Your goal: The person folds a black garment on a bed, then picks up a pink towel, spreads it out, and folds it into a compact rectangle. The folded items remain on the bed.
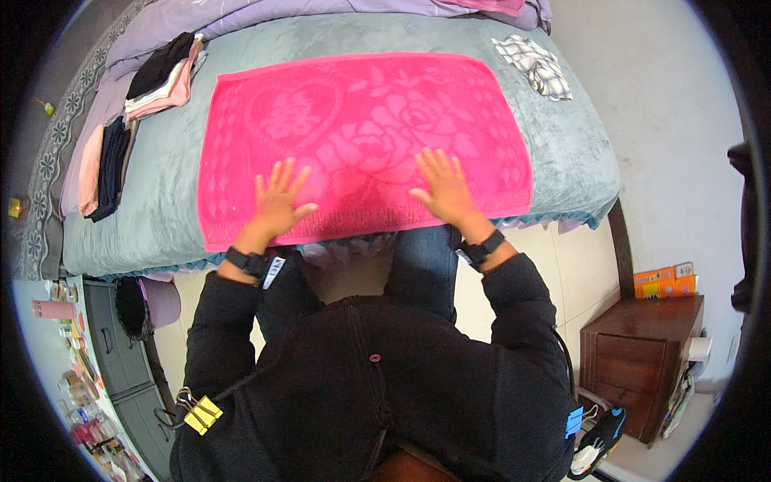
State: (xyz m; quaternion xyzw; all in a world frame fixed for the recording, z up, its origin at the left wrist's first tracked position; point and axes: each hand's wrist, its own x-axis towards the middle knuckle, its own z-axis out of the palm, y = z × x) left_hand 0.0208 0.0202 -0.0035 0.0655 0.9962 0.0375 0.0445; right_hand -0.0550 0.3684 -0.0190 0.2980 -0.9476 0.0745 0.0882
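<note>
A bright pink towel [361, 104] with a flower and heart pattern lies spread out flat on the bed. My left hand [278, 201] rests over its near left part, fingers apart and palm down. Toward the near right part of the towel, my right hand [442, 186] is likewise spread, palm down. Neither hand holds anything. Both hands seem to lie on the cloth, though light contact is hard to judge from above. The towel's near edge reaches the front edge of the bed, close to my knees.
Folded clothes [165, 76] and a second folded pile [108, 169] lie at the bed's left. A crumpled checked cloth [534, 66] is at the far right. A brown cabinet [630, 365] stands right, a grey drawer unit [120, 345] and purple bin [161, 301] left.
</note>
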